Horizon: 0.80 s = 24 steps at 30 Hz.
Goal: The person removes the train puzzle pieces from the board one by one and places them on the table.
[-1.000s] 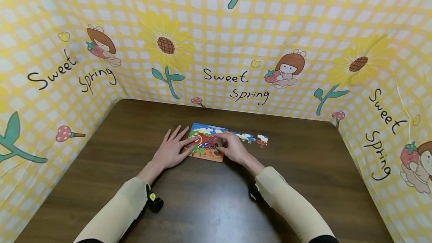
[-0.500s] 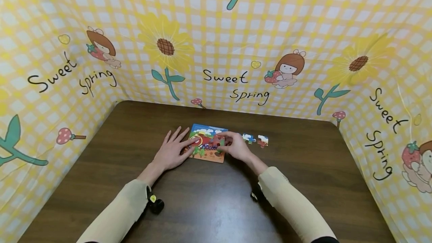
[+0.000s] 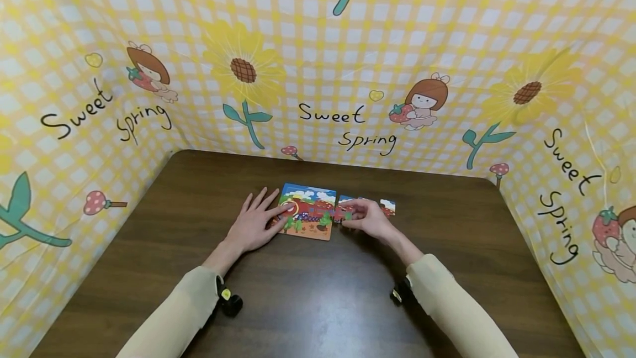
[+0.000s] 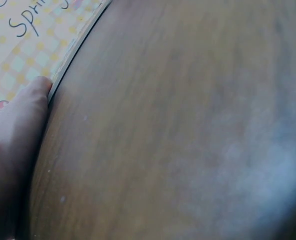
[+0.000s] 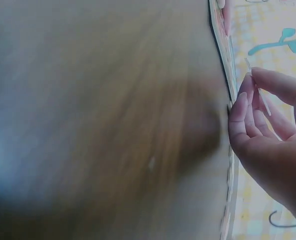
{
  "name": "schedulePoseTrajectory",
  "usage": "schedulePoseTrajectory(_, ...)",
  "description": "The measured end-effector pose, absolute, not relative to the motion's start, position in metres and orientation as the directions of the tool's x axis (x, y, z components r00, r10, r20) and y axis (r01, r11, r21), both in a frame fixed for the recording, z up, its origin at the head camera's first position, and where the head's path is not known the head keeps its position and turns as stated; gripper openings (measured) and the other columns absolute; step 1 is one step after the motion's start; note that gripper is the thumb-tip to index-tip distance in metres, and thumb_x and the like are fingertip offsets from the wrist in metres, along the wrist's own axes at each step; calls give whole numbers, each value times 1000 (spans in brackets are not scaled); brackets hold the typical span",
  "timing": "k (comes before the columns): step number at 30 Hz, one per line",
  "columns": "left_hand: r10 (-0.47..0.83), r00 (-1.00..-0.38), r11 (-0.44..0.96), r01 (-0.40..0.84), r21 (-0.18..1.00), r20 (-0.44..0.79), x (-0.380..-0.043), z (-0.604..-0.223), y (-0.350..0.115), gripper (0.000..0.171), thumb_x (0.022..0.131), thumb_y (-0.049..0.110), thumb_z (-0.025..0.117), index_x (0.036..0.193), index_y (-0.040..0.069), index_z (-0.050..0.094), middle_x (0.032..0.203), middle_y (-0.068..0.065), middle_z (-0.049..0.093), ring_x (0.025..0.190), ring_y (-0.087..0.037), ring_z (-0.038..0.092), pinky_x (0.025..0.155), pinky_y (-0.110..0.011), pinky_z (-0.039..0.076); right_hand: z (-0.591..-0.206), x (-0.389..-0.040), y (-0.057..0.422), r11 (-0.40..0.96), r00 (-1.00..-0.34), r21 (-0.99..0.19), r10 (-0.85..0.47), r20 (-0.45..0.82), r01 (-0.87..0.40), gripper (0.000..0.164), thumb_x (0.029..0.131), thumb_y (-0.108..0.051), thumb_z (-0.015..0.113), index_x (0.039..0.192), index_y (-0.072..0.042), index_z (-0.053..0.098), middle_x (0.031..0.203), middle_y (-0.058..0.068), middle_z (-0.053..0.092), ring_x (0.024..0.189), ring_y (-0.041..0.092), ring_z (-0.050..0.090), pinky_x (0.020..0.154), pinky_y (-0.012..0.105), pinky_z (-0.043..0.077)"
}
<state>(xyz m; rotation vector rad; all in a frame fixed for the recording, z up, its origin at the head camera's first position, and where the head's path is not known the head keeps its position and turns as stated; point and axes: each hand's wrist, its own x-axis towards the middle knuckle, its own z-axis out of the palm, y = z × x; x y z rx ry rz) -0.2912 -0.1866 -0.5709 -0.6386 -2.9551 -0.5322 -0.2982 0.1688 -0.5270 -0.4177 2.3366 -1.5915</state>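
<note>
My left hand [image 3: 253, 222] lies with spread fingers over the left side of a colourful jigsaw puzzle board [image 3: 310, 230], fingertips on its picture. The board shows blue sky, white clouds, a red shape and an orange-brown strip at the bottom. Just off the board's right edge, my right hand [image 3: 370, 219] pinches a puzzle piece [image 3: 339, 215] between thumb and fingers. In the right wrist view this puzzle piece [image 5: 266, 105] appears edge-on as a thin pale sliver. My left wrist view catches only part of the left hand [image 4: 18, 130] at the table's edge line.
Loose puzzle pieces lie right of the board, partly hidden by the right hand; a blue-topped piece [image 3: 346, 199] and a white-and-red piece [image 3: 389, 205] show. The brown wooden table [image 3: 278, 297] meets a yellow checked cloth [image 3: 318, 70] at its back and sides.
My right hand has lifted a puzzle piece from the board's right part and carried it to the right, off the board. The left hand has stayed in place.
</note>
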Motion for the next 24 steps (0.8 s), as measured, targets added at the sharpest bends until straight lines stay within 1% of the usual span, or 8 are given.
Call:
schedulePoseTrajectory(1,388,-911,853,413,319,142,-291,-571,-187,52,111,57,56,160,39,59,182,-9,32,172,-43,18,138,-71,9,-527,-297,172,350,-920,-934,-386,-72,-73,45,97,2,80,141,5,70,107,16,70,82,10,65,65,25,54)
schedulePoseTrajectory(4,389,-910,851,416,321,146,-291,-572,-188,52,111,57,56,160,38,59,182,-9,32,172,-43,18,138,-71,9,-528,-293,180,353,-923,-933,-375,-80,-63,46,97,1,80,141,6,70,118,23,72,85,9,67,67,24,55)
schedulePoseTrajectory(7,389,-909,850,417,323,150,-291,-572,-188,52,111,57,57,160,38,60,182,-9,32,172,-43,19,138,-71,10,-528,-290,189,345,-930,-938,-357,-89,-42,45,96,0,81,140,5,70,127,25,73,88,7,68,72,22,57)
schedulePoseTrajectory(10,389,-909,848,417,327,151,-291,-572,-188,52,111,57,56,160,38,59,182,-9,32,172,-43,18,138,-71,9,-527,-288,200,326,-933,-945,-346,-102,-18,45,97,-1,80,141,6,69,119,20,76,87,6,70,75,22,60)
schedulePoseTrajectory(13,389,-910,849,415,327,147,-292,-572,-188,53,111,57,56,160,38,59,183,-9,32,173,-43,17,138,-71,9,-526,-286,210,304,-931,-953,-346,-117,7,47,99,-1,78,143,8,66,108,13,77,86,6,73,76,23,63)
schedulePoseTrajectory(15,387,-911,849,413,328,145,-292,-573,-188,53,111,56,57,161,38,58,183,-9,31,173,-43,17,138,-71,8,-526,-284,217,291,-930,-957,-346,-125,21,48,100,-1,77,145,9,64,107,9,78,87,5,74,77,24,64)
schedulePoseTrajectory(20,391,-909,848,416,328,143,-292,-573,-188,53,111,57,56,161,39,58,183,-9,31,173,-43,17,138,-71,8,-527,-281,233,291,-932,-956,-334,-143,43,51,100,-2,77,148,10,62,110,13,80,86,5,75,77,24,65)
schedulePoseTrajectory(24,392,-908,848,418,325,145,-292,-573,-188,53,111,58,56,161,39,57,183,-9,31,173,-43,17,138,-71,8,-527,-278,244,298,-934,-953,-322,-156,57,51,101,-1,76,148,11,61,109,15,81,84,6,76,76,24,65)
